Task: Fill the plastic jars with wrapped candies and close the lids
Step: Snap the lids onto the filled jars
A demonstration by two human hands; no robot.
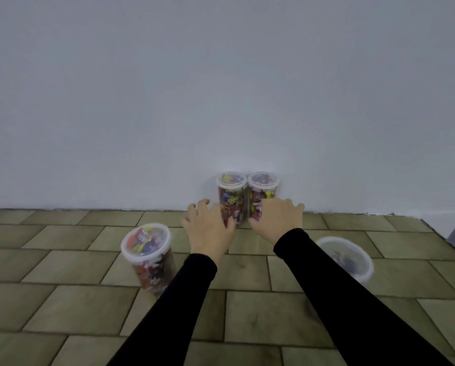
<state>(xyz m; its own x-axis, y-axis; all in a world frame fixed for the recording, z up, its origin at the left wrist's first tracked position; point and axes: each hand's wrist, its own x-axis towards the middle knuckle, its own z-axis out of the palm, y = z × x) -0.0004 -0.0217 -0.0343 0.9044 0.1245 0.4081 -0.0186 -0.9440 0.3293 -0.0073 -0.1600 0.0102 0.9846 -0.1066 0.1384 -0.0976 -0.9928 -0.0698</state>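
Two lidded plastic jars stand side by side, touching, against the white wall [221,88] just right of frame centre: the left jar [231,196] and the right jar [262,192]. Both are packed with wrapped candies [230,200] and both lids are on.

We see our left hand [207,228] spread wide in front of the left jar, fingers splayed and only slightly bent; the thumb lies against the jar's lower side. Whether the fingers touch the jar we cannot tell. It grips nothing.

Our right hand [276,216] sits in front of the right jar, fingers extended and fanned toward the right, thumb pointing left at the jar's base. It covers the jar's lower front; contact looks likely but is not certain. Nothing is clasped.

Both forearms in black sleeves [340,299] reach up from the lower edge, converging toward the pair.

Farther out: a third filled, lidded jar [148,257] at lower left, blurred, leaning in view. At lower right, a wider tub [346,257] with a few candies inside, partly behind the right sleeve. All rest on a brick-patterned olive surface [62,299].
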